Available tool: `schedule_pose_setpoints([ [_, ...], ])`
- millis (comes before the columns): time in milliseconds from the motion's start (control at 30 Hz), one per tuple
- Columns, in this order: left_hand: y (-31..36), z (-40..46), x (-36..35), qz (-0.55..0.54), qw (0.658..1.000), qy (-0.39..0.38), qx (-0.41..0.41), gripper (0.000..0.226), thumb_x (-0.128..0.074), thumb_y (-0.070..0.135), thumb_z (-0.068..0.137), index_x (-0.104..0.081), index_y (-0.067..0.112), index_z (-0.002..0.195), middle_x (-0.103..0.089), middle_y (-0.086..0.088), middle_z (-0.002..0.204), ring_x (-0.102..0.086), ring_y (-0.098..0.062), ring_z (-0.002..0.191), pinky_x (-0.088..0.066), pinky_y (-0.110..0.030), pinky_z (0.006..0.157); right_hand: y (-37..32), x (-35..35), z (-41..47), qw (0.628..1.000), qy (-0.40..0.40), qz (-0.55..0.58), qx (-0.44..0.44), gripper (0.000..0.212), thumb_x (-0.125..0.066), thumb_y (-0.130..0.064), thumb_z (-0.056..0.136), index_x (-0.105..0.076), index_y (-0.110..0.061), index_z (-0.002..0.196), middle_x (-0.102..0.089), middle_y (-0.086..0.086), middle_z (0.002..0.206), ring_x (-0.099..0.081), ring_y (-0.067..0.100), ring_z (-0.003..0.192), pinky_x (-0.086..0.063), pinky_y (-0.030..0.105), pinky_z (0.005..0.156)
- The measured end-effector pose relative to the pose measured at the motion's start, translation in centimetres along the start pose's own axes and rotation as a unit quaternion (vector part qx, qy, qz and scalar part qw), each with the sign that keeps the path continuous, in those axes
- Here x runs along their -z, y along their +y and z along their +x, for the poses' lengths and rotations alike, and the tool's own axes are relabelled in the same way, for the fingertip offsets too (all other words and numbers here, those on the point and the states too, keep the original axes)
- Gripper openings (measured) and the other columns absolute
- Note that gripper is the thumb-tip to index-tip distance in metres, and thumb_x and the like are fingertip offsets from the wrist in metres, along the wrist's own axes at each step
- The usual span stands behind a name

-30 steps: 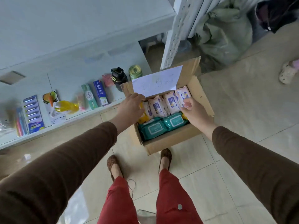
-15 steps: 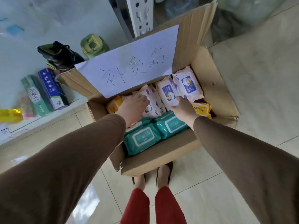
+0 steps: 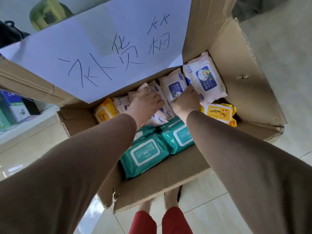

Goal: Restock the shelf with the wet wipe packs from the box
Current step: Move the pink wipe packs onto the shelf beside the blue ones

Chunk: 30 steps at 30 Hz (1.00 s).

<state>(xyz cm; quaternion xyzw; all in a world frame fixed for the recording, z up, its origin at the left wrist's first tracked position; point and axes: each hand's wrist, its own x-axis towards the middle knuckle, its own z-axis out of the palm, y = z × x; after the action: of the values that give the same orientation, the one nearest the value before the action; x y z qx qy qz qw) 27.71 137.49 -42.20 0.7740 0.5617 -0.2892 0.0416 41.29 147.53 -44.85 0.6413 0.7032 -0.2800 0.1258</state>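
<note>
Both hands are down in the open brown cardboard box (image 3: 249, 92) on the floor: the left hand (image 3: 145, 102) curls its fingers over a row of soft white baby wipe packs (image 3: 173, 88), and the right hand (image 3: 186, 100) looks to be pinching one, though its fingertips are hidden. The packs are slippery and squashed together, so a pull might drag a neighbour out or drop one. The shelf is mostly hidden behind the white paper sign (image 3: 104, 48).

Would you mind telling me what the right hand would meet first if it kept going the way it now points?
The right hand points into the box; it would probably meet the white baby wipes pack at its fingertips first, though depth is unclear.
</note>
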Motion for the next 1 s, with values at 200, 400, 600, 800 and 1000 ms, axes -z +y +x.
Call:
schedule_pose_setpoints([
  [200,-0.6,-0.8,0.4,0.061,0.998,0.002,-0.019,0.038,-0.065,0.016,0.083,-0.063,0.017,0.121,-0.056,-0.005,0.128,-0.048,-0.030,0.123,-0.030,-0.045,0.112,0.1,1.0,0.7,0.998,-0.030,-0.053,-0.014,0.046,-0.071,-0.056,0.076,-0.062,-0.017,0.100,-0.063,0.007,0.106,-0.051,0.033,0.112,-0.038,0.037,0.083],
  [400,-1.8,-4.4,3.8,-0.100,0.994,-0.020,0.039,0.038,-0.066,0.014,0.086,-0.060,0.029,0.119,-0.070,0.003,0.106,-0.054,-0.031,0.120,-0.033,-0.047,0.108,0.3,4.5,-2.6,0.961,-0.042,0.270,-0.034,0.033,-0.072,-0.039,0.074,-0.064,-0.023,0.102,-0.071,-0.005,0.094,-0.067,0.018,0.089,-0.055,0.032,0.079],
  [600,-3.3,-14.4,11.0,-0.245,0.951,-0.007,0.191,0.062,-0.062,0.032,0.091,-0.031,0.034,0.145,-0.061,0.002,0.124,-0.057,-0.022,0.113,-0.048,-0.035,0.077,-0.1,13.1,-11.4,0.943,-0.094,0.318,-0.014,0.032,-0.075,-0.022,0.083,-0.063,-0.014,0.112,-0.071,-0.001,0.098,-0.066,0.020,0.091,-0.047,0.026,0.071],
  [800,-7.1,-30.5,19.5,-0.430,0.863,-0.035,0.262,0.068,-0.064,0.037,0.086,-0.028,0.037,0.144,-0.061,-0.003,0.124,-0.060,-0.029,0.109,-0.044,-0.034,0.073,-4.3,22.9,-25.9,0.969,-0.137,0.151,0.139,0.041,-0.072,-0.019,0.086,-0.044,-0.018,0.115,-0.058,-0.002,0.100,-0.055,0.022,0.085,-0.040,0.034,0.065],
  [1000,-12.1,-49.6,25.5,-0.462,0.824,0.017,0.327,0.060,-0.069,0.047,0.080,-0.047,0.036,0.135,-0.065,0.003,0.118,-0.062,-0.024,0.103,-0.050,-0.035,0.076,-14.1,29.9,-41.5,0.936,-0.126,0.218,0.247,0.031,-0.078,-0.017,0.079,-0.061,-0.023,0.104,-0.069,-0.009,0.097,-0.064,0.003,0.081,-0.046,0.016,0.063],
])
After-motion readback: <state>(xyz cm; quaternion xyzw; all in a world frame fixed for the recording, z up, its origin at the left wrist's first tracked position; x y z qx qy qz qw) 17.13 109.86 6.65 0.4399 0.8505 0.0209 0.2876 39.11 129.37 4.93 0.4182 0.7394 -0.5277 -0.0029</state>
